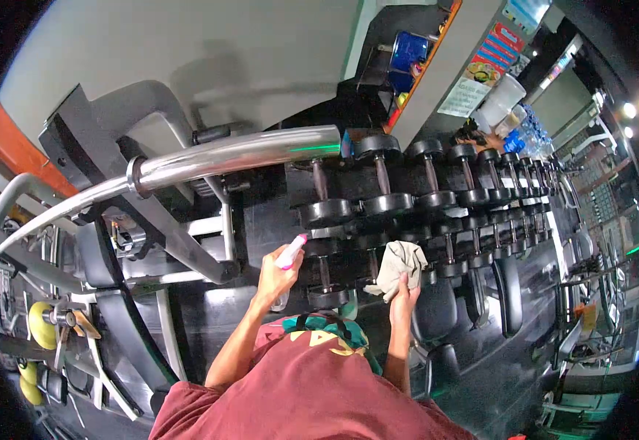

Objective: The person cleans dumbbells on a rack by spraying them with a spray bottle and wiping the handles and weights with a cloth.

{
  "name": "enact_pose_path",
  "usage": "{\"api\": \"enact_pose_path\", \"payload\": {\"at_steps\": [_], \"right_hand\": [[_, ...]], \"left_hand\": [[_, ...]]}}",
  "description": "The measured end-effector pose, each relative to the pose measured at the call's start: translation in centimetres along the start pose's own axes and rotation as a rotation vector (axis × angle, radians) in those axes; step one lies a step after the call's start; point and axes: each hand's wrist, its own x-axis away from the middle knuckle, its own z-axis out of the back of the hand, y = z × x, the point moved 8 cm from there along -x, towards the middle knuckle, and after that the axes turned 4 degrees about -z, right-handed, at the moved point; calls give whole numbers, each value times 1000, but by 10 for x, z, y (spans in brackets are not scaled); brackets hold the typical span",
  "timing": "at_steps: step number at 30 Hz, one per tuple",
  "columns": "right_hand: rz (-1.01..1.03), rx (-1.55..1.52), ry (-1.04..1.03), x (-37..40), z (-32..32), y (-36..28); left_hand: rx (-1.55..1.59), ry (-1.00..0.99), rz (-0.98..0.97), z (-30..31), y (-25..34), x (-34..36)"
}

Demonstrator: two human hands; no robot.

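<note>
My left hand (279, 277) is closed round a white spray bottle (290, 253) with a pink nozzle, held in front of the lower row of dumbbells at its near left end. To the right, my right hand (404, 295) grips a crumpled pale cloth (399, 268), which hangs over part of the lower row. Black dumbbells with round heads fill an upper row (384, 204) and a lower row (327, 295) of the rack. The cloth and my fingers hide some of the lower dumbbells.
A thick chrome bar (239, 152) of a grey machine crosses the left side, beside a black padded bench (133, 334). Another black bench (437, 314) is at right of my right hand. Water bottles (532, 136) stand beyond the rack, near a pillar with posters (484, 66).
</note>
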Motion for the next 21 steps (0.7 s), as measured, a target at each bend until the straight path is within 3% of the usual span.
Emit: {"api": "enact_pose_path", "payload": {"at_steps": [2, 4, 6, 12, 14, 15, 17, 18, 21], "right_hand": [[13, -23, -22, -18, 12, 8], [-114, 135, -62, -26, 11, 16], [-36, 125, -103, -29, -7, -14], [34, 77, -90, -69, -21, -5], [-96, 282, -187, -79, -47, 1], [79, 238, -232, -79, -71, -17], [185, 354, -208, -85, -100, -19], [383, 464, -178, -90, -112, -15], [536, 620, -337, -102, -163, 25]], "left_hand": [[-59, -5, -13, -11, -2, -8], [-41, -9, 24, -24, -2, -12], [-76, 2, 29, -30, -1, -15], [-140, 86, 103, -32, -5, -18], [-115, 119, 70, -29, -9, -16], [-120, 127, 52, -28, -12, -15], [-126, 142, 49, -25, -14, -8], [-109, 152, 71, -25, -15, -5], [-50, 161, 97, -28, -19, 4]]}}
